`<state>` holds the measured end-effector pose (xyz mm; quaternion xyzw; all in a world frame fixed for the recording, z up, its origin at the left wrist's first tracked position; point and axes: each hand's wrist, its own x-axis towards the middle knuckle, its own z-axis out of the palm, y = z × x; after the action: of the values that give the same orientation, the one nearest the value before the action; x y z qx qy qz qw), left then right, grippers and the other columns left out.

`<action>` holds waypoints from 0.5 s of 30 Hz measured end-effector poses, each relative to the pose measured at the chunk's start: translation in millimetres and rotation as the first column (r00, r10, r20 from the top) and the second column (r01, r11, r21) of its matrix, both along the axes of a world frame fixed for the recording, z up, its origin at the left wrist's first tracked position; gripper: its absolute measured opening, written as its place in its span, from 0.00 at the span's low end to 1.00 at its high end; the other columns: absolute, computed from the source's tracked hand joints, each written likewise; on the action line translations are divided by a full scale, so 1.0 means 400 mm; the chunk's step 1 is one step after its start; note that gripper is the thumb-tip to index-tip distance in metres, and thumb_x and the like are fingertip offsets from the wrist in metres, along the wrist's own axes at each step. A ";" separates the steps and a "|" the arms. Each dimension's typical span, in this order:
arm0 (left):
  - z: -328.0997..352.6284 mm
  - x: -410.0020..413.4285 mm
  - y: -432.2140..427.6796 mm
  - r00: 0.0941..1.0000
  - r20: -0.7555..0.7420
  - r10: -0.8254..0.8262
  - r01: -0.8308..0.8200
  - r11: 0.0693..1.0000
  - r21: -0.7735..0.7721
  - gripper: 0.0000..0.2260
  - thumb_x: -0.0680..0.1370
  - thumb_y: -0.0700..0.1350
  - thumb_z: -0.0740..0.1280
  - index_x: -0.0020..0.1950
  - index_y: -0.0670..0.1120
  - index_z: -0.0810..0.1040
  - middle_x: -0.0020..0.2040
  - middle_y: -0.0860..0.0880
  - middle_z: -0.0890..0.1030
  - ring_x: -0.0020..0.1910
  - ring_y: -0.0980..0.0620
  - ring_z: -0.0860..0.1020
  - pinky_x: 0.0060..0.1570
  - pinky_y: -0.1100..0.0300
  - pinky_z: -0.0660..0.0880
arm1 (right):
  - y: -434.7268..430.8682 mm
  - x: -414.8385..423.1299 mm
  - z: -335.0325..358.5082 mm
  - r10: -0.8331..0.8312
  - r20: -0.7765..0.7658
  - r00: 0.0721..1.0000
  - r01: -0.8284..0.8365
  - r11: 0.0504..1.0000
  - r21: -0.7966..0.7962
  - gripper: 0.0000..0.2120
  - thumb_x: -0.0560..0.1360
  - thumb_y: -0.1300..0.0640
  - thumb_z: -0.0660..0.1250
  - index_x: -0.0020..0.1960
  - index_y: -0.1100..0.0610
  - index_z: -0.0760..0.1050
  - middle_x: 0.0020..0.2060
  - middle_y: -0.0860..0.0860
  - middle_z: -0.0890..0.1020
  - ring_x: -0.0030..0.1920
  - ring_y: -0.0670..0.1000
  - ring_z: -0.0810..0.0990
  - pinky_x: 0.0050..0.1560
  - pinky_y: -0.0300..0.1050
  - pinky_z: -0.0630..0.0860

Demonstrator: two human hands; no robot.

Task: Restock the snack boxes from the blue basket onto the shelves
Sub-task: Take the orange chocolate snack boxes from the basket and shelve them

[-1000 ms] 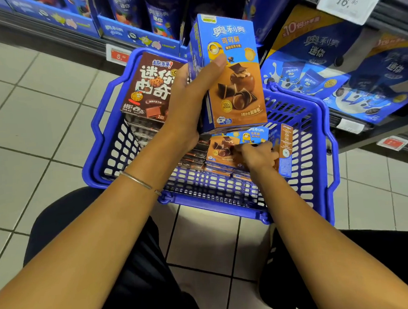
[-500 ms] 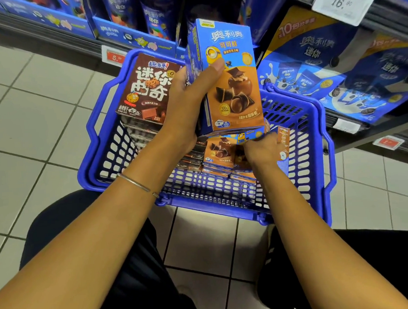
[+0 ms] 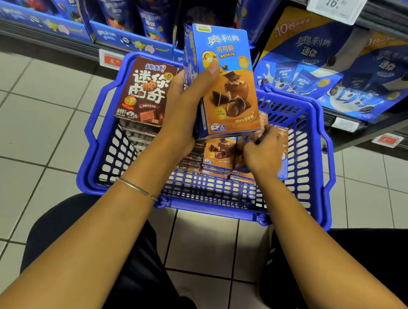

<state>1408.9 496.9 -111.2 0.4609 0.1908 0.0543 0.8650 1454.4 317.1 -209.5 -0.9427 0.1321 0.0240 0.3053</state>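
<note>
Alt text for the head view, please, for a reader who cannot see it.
The left hand holds blue-and-orange cardboard snack boxes upright above a blue plastic basket on a tiled floor, while the right hand grips another orange box inside it. Stocked shelves stand behind.

We find the near strip of the blue basket (image 3: 213, 209) open from above. Its far left is filled by brown boxes (image 3: 145, 93), its middle by orange boxes (image 3: 218, 153) (right hand (image 3: 262, 153) among them). The left hand (image 3: 184, 108) holds raised boxes (image 3: 230, 94) that screen the packed shelf (image 3: 372, 131).
</note>
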 end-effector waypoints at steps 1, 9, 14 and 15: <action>0.000 0.000 0.000 1.000 -0.004 -0.003 0.003 1.000 0.001 0.29 0.78 0.49 0.70 0.76 0.38 0.72 0.68 0.35 0.82 0.66 0.33 0.81 0.68 0.31 0.76 | -0.005 0.003 0.015 -0.030 0.049 0.998 0.028 0.998 0.057 0.26 0.74 0.53 0.69 0.71 0.54 0.69 0.63 0.55 0.75 0.61 0.58 0.76 0.51 0.51 0.74; -0.002 0.000 0.003 1.000 0.004 0.000 0.000 1.000 0.024 0.29 0.78 0.50 0.71 0.76 0.39 0.73 0.67 0.37 0.82 0.65 0.34 0.82 0.67 0.31 0.76 | -0.027 0.015 0.190 -0.189 0.314 0.930 -0.057 0.773 0.632 0.19 0.74 0.55 0.70 0.64 0.60 0.79 0.54 0.55 0.85 0.50 0.47 0.83 0.51 0.41 0.79; 0.000 0.002 0.006 0.998 0.030 0.062 -0.063 0.997 0.047 0.29 0.78 0.48 0.71 0.76 0.39 0.71 0.68 0.37 0.82 0.66 0.35 0.82 0.68 0.32 0.77 | -0.013 0.040 0.296 -0.248 0.256 0.934 -0.150 0.378 0.914 0.17 0.71 0.62 0.65 0.57 0.68 0.79 0.46 0.60 0.82 0.44 0.57 0.81 0.45 0.50 0.78; 0.000 0.003 0.007 0.997 0.030 0.068 -0.070 0.996 0.048 0.29 0.78 0.48 0.71 0.76 0.39 0.71 0.68 0.37 0.82 0.66 0.35 0.82 0.67 0.32 0.77 | -0.009 0.038 0.310 -0.215 0.235 0.948 -0.170 0.284 0.944 0.14 0.72 0.62 0.64 0.55 0.66 0.80 0.47 0.61 0.81 0.45 0.58 0.80 0.48 0.53 0.77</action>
<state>1410.0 499.7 -111.2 0.4744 0.1931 0.0953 0.8535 1469.6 313.6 -85.4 -0.5595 0.0540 -0.0582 0.8250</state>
